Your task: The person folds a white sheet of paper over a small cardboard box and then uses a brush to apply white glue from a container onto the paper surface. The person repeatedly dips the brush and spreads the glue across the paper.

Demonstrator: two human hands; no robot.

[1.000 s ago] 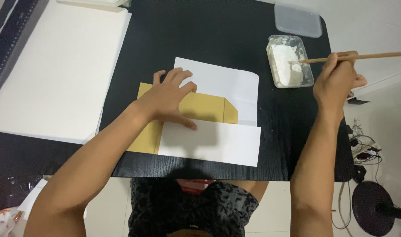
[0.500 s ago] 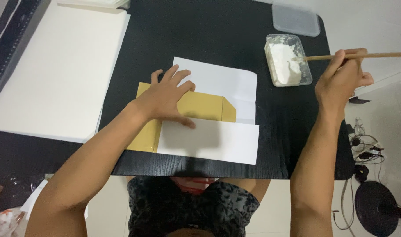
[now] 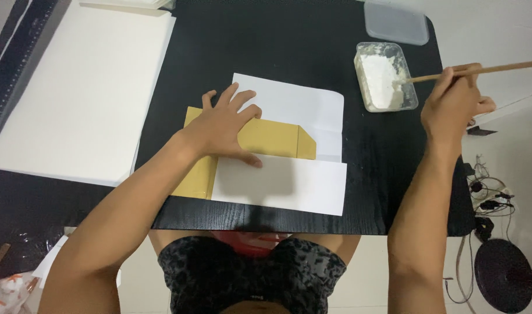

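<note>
Pressing, dipping — two hands [image 3: 225, 125], one envelope [image 3: 266, 139], one brush [image 3: 475, 71].

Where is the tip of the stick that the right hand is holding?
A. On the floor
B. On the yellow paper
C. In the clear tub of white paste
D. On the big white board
C. The right hand holds the wooden stick with its tip dipped in the clear tub of white paste, while the left hand lies flat on the yellow paper.
</note>
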